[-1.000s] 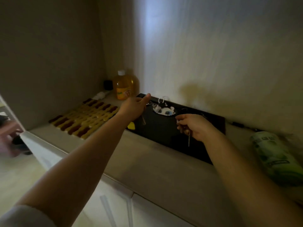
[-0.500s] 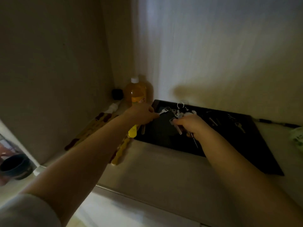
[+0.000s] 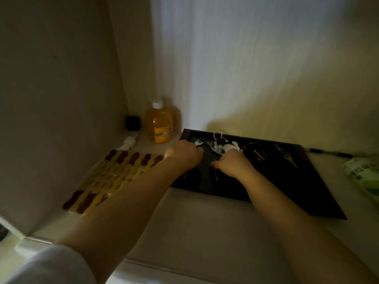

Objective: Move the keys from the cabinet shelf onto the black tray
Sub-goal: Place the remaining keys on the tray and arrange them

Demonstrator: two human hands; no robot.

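Note:
The black tray lies on the cabinet shelf against the back wall. Several keys rest on it: a bunch with a white charm and a ring at the back left, and loose keys to the right. My left hand is closed over the tray's left part, holding a key with a white tag that sticks out beyond the knuckles. My right hand is closed just right of it, and a thin key hangs from it over the tray.
An orange bottle with a white cap stands in the back corner, beside a small black cube. A yellow and brown mat lies left of the tray. A green and white pack lies at the right edge.
Both hands have come down closer to the tray and nearer to each other. The view has shifted so more of the tray's right side shows.

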